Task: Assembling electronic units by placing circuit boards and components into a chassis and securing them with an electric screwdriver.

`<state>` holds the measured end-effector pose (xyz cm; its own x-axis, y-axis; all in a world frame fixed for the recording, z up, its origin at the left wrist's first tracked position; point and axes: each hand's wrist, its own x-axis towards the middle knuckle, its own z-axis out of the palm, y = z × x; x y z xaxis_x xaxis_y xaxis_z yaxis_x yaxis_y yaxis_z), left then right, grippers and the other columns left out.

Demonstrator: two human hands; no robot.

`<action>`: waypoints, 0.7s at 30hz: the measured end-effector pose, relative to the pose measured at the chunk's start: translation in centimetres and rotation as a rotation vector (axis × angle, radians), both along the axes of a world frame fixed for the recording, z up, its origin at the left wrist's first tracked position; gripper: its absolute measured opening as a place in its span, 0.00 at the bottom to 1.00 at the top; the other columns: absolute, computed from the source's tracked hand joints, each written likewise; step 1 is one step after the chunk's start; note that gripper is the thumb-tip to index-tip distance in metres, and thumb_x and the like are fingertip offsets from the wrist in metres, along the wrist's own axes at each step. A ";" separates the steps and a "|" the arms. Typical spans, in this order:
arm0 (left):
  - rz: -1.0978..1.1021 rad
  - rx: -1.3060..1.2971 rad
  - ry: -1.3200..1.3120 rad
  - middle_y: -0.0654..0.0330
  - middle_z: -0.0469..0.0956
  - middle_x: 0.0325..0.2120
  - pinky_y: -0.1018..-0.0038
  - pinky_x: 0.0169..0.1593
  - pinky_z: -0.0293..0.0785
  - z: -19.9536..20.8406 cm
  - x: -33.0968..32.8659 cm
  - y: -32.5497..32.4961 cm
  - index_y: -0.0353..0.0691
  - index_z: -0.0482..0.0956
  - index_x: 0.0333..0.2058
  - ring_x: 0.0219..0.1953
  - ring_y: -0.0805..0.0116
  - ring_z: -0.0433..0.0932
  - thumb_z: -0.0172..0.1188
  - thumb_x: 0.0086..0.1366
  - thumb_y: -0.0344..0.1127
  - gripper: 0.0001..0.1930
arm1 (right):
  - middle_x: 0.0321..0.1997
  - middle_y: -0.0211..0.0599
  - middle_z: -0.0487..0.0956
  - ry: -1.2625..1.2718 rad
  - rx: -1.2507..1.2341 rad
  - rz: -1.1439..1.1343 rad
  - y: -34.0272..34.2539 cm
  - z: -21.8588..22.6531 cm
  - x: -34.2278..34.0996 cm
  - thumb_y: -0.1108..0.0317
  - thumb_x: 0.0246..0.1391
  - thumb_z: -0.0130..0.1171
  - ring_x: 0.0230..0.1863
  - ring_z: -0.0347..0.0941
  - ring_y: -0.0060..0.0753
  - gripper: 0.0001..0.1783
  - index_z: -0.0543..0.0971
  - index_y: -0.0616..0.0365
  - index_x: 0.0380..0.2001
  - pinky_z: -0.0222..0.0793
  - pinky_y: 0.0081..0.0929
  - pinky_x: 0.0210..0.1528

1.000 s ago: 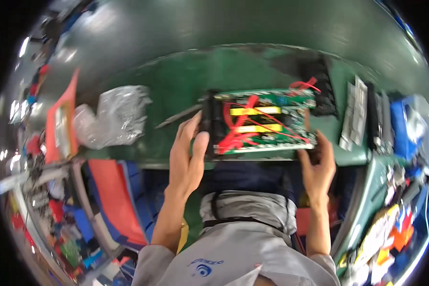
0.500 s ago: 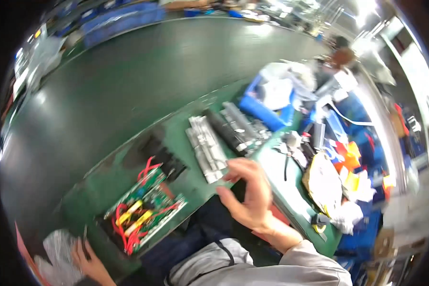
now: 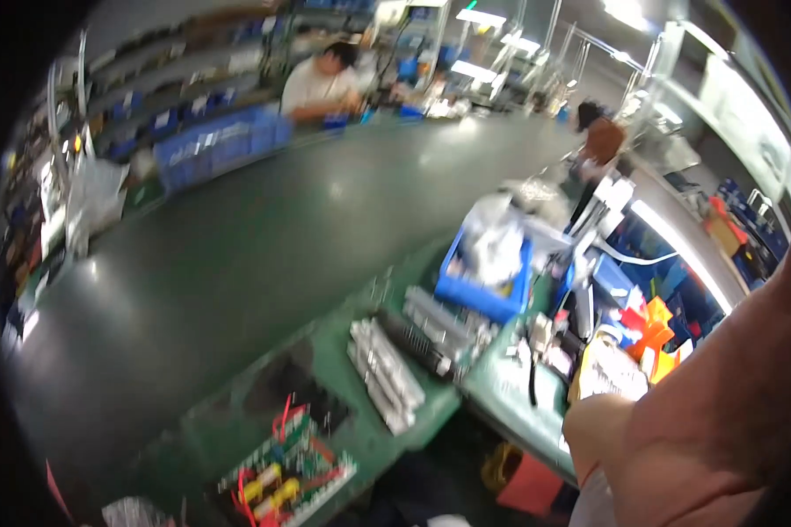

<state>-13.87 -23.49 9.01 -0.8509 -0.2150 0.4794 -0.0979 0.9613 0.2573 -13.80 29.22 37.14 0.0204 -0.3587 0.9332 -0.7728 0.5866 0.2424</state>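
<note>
My right hand point(image 3: 685, 422) is raised very close to the camera at the right edge, large and blurred. Its fingers run out of the picture, so whether it holds anything does not show. My left hand is not in view. Below, on the green work surface, lies a green circuit board point(image 3: 312, 479) with red wires and yellow parts, cut off by the lower edge. Beside it are a dark flat piece point(image 3: 303, 391), a bundle of silvery bars point(image 3: 385, 373) and a black bar point(image 3: 413, 341). A clear plastic bag point(image 3: 132, 511) shows at the lower left.
A blue bin point(image 3: 483, 299) with plastic bags stands beyond the bars. Orange pieces point(image 3: 655, 325) and loose parts crowd the right bench. A wide dark belt point(image 3: 237, 228) curves past the bench. One person point(image 3: 316, 83) sits across it, another point(image 3: 599, 140) farther right.
The view has tilted up, showing more of the room. My right hand has risen from beside the silvery bars to near the camera. My left hand has dropped out of view.
</note>
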 end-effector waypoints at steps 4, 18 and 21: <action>-0.017 -0.061 0.131 0.44 0.85 0.43 0.55 0.54 0.78 1.2 3.0 -0.4 0.33 0.86 0.45 0.46 0.44 0.82 0.67 0.68 0.34 0.12 | 0.58 0.50 0.71 0.150 0.012 -0.244 -0.7 0.5 2.0 0.46 0.53 0.66 0.60 0.67 0.51 0.38 0.69 0.63 0.57 0.54 0.53 0.68; 0.002 0.027 0.114 0.46 0.83 0.40 0.53 0.53 0.76 -1.2 0.0 1.0 0.37 0.84 0.44 0.46 0.44 0.79 0.67 0.67 0.33 0.10 | 0.55 0.54 0.73 -0.127 -0.129 -0.586 0.4 -4.8 1.7 0.76 0.53 0.61 0.53 0.73 0.52 0.18 0.72 0.63 0.48 0.66 0.47 0.59; -0.053 0.079 -0.032 0.44 0.80 0.53 0.50 0.67 0.66 -5.9 2.0 -4.6 0.39 0.81 0.54 0.59 0.46 0.75 0.69 0.67 0.44 0.22 | 0.50 0.46 0.81 -0.506 -0.309 -0.642 0.7 -12.8 -1.1 0.83 0.49 0.70 0.47 0.80 0.46 0.22 0.80 0.61 0.48 0.76 0.35 0.47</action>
<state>-11.85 -28.11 3.13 -0.8769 -0.2052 0.4346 -0.0567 0.9421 0.3305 -14.87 29.92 24.31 -0.5420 0.1125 0.8328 -0.2419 0.9282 -0.2828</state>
